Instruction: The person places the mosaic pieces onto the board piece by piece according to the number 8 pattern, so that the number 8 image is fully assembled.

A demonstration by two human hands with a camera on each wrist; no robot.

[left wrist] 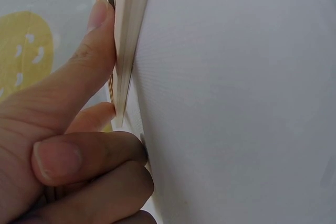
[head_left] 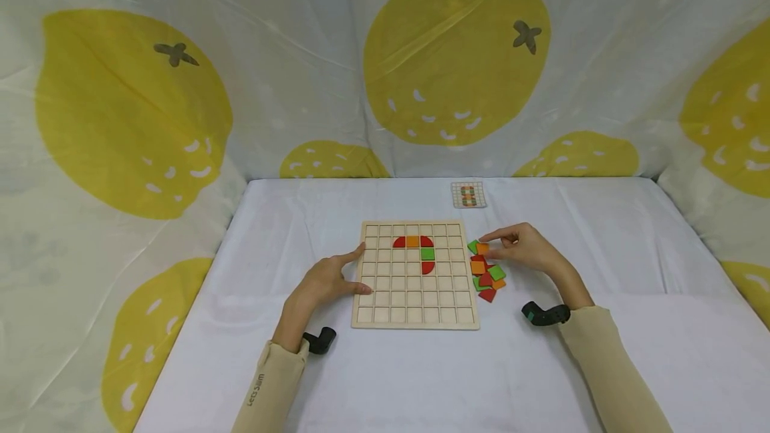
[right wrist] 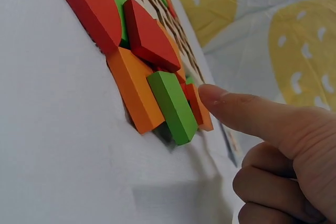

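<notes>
A square wooden grid board (head_left: 391, 318) lies on the white cloth. Along its upper middle sit red quarter-round tiles (head_left: 428, 267), an orange square tile (head_left: 412, 241) and a green square tile (head_left: 427, 254). My left hand (head_left: 325, 280) rests at the board's left side, thumb and index finger spread and touching it; in the left wrist view the other fingers are curled beside the edge. At the pile right of the board, my right hand (head_left: 526, 247) pinches an orange tile (head_left: 482, 249) between thumb and index finger. The right wrist view shows one fingertip against it, the other hidden.
Beside the board's right edge lies a loose pile of red, green and orange tiles (head_left: 485, 280), some overlapping. A small pattern card (head_left: 468, 195) lies behind the board. Lemon-printed cloth (head_left: 313, 85) hangs at the back and sides.
</notes>
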